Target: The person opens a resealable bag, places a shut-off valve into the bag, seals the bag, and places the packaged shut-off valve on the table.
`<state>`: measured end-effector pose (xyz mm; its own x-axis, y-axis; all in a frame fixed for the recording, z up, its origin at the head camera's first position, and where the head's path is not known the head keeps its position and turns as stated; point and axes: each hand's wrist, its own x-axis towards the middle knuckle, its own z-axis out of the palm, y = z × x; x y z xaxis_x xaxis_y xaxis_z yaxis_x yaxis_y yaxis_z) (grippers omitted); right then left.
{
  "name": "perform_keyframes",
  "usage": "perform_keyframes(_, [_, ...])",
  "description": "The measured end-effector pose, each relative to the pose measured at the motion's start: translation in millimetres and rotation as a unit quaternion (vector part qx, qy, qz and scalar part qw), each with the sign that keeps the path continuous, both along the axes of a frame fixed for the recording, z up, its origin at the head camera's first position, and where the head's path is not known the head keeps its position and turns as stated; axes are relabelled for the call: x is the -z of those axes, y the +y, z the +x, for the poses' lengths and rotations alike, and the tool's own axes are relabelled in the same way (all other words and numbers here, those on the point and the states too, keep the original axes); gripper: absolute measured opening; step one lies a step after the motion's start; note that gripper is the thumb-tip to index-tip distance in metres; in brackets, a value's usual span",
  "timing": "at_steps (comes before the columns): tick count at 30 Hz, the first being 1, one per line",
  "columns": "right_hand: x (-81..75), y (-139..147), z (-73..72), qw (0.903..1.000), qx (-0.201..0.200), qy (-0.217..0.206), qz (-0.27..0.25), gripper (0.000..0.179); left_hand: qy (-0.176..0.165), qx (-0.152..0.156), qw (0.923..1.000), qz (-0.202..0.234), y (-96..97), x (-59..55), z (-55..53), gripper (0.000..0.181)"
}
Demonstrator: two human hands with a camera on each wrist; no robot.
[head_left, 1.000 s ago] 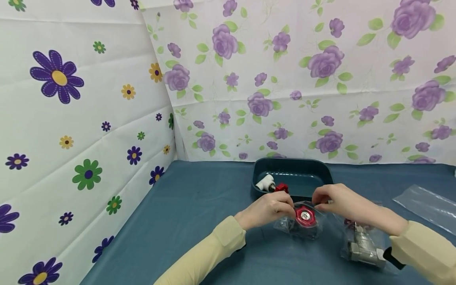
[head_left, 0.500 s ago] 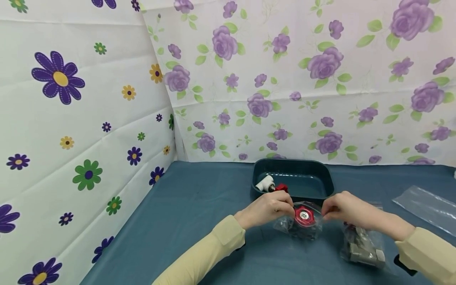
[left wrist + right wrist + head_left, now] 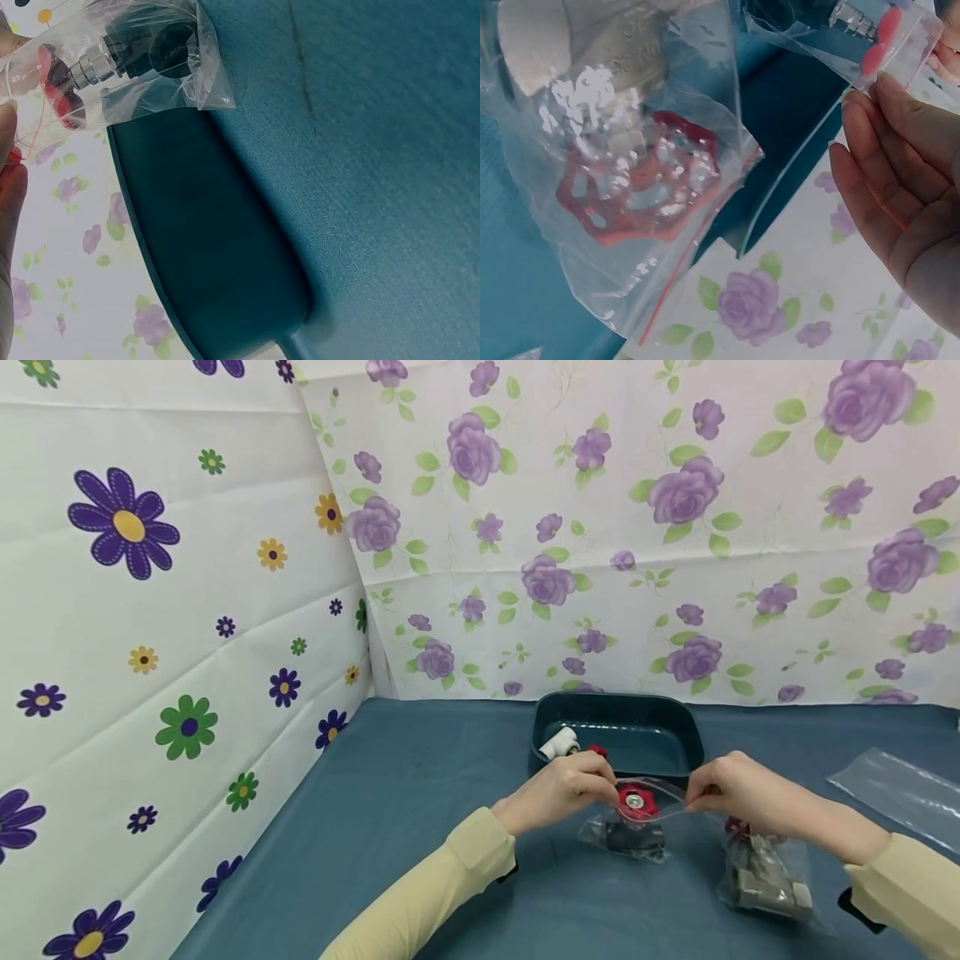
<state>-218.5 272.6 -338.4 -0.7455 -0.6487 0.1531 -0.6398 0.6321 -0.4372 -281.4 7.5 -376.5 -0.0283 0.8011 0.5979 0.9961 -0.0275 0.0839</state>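
Note:
My left hand (image 3: 562,793) pinches one side of the mouth of a clear zip bag (image 3: 161,101). My right hand (image 3: 757,795) pinches the other side, so the mouth is stretched between them. Inside the bag sits a valve (image 3: 635,837) with a red handle (image 3: 636,802), a silver stem and a dark body. In the right wrist view, the right hand's thumb and fingertips meet at the bag's edge. Beside the right forearm lies a second bagged valve (image 3: 768,889), metal, with a red handwheel (image 3: 637,199).
Behind the hands stands a dark teal tray (image 3: 645,747) holding a white pipe fitting (image 3: 560,743) and a red-handled part mostly hidden by the left hand. A flat clear bag (image 3: 900,793) lies at the right on the blue tabletop (image 3: 390,827). Flowered cloths hang behind and left.
The right hand has moved right and now pinches the bag's edge, which is drawn out towards it. The bagged valve's red handle has tipped up and away; the left hand has risen slightly.

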Motion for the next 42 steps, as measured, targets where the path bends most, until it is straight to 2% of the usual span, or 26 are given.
perform_keyframes(6, [-10.0, -1.5, 2.5, 0.9995, -0.004, 0.030, 0.003, 0.017, -0.010, 0.018, 0.9993, 0.032, 1.7, -2.6, -2.7, 0.007])
perform_keyframes(16, [-22.4, -5.0, 6.3, 0.9994, 0.003, 0.032, 0.011, 0.019, -0.008, 0.017, 0.9988, 0.045, -2.2, -8.2, -2.1, 0.007])
perform_keyframes(26, [-37.0, -3.1, 9.3, 0.9963, -0.008, 0.085, -0.003, 0.020, -0.003, 0.002, 0.9957, 0.092, -2.8, -20.6, -1.1, 0.007])
perform_keyframes(31, [-44.7, -3.1, 11.2, 0.9936, -0.011, 0.112, -0.009, 0.021, -0.025, 0.002, 0.9940, 0.107, -3.8, -25.0, 0.4, 0.008])
perform_keyframes(34, [-47.5, -3.3, 11.9, 0.9932, -0.012, 0.115, -0.008, 0.021, -0.030, 0.001, 0.9932, 0.113, -4.8, -26.6, 1.3, 0.009])
perform_keyframes(42, [-50.5, -2.5, 14.5, 0.9960, -0.010, 0.089, 0.000, 0.015, -0.017, -0.004, 0.9940, 0.108, -7.7, -27.9, 1.9, 0.011])
